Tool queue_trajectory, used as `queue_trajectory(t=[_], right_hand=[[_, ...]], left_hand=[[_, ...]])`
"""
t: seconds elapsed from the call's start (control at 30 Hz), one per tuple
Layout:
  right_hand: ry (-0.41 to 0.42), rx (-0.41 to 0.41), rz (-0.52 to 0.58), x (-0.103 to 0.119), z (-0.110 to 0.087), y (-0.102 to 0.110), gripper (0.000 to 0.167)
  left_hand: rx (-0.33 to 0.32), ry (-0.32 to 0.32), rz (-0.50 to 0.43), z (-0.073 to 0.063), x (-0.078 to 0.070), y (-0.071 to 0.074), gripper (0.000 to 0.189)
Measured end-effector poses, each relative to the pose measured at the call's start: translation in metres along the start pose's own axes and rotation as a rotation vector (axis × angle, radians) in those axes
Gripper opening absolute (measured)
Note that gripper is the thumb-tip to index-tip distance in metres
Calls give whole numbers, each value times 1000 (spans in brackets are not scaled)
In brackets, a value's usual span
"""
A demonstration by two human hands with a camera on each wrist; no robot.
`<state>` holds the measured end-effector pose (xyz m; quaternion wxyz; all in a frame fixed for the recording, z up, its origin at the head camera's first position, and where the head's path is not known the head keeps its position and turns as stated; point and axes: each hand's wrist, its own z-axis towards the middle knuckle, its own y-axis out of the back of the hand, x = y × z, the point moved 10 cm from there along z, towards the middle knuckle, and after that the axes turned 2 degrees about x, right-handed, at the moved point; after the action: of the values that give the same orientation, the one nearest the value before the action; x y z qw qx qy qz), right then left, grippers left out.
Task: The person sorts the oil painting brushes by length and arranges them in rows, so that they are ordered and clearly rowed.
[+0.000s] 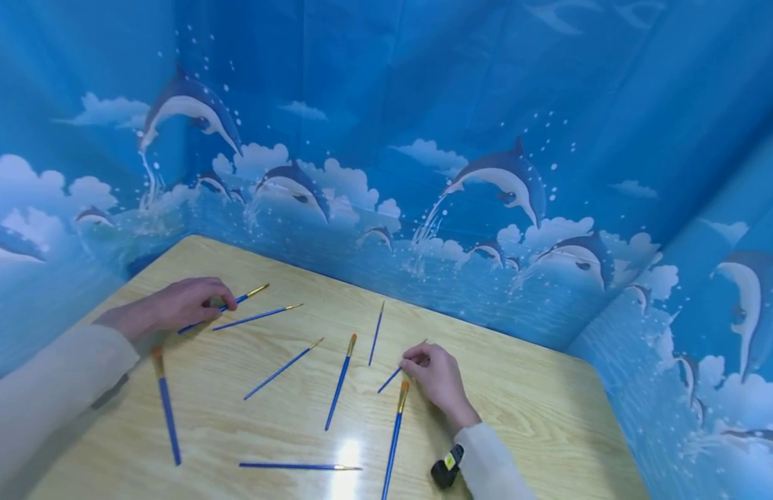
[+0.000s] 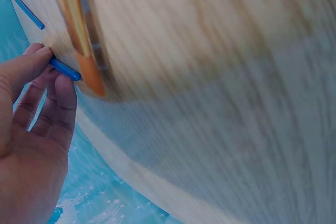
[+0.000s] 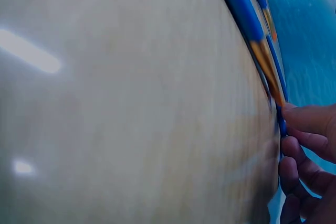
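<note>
At the far left of the table, my left hand point(image 1: 187, 304) pinches a blue paintbrush point(image 1: 244, 298) between thumb and fingers. The brush's tip points away to the right, and its blue handle end point(image 2: 67, 70) shows past the fingers in the left wrist view. Just beside it lies a thin paintbrush point(image 1: 251, 318). Right of the middle, my right hand point(image 1: 437, 375) pinches a small paintbrush point(image 1: 389, 380) near its tip, with the fingers covering part of it. A larger, orange-tipped paintbrush point(image 1: 395, 434) lies close to this hand, its bristles near the fingertips.
Several other brushes are spread over the wooden table point(image 1: 524, 444): a wide one point(image 1: 167, 413) at left, a level one point(image 1: 286, 466) in front, and a flat one point(image 1: 340, 385) mid-table. A dolphin-printed curtain point(image 1: 373, 125) hangs behind. A black device point(image 1: 447, 467) sits at my right wrist.
</note>
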<state>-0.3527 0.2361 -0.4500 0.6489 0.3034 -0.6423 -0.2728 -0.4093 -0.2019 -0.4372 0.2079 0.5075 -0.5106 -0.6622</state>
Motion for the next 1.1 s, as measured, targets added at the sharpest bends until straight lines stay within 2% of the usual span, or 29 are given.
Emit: queue_trajectory(t=[0.27, 0.5, 0.67, 0.77, 0.93, 1.1], right_hand=[[-44, -97, -33, -22, 13, 23, 14], [-146, -180, -62, -44, 23, 41, 21], [-164, -219, -71, -45, 22, 46, 27], [-125, -205, -63, -36, 18, 40, 26], [-62, -125, -83, -20, 13, 24, 16], [-68, -114, -112, -25, 14, 29, 9]], left_hand=[[7, -3, -4, 0, 0, 0, 18], [-9, -12, 1, 0, 1, -1, 18], [-10, -13, -6, 0, -1, -1, 19], [-14, -4, -3, -1, 1, 0, 18], [-20, 1, -13, -1, 2, 2, 18], [-8, 6, -21, -1, 1, 1, 19]])
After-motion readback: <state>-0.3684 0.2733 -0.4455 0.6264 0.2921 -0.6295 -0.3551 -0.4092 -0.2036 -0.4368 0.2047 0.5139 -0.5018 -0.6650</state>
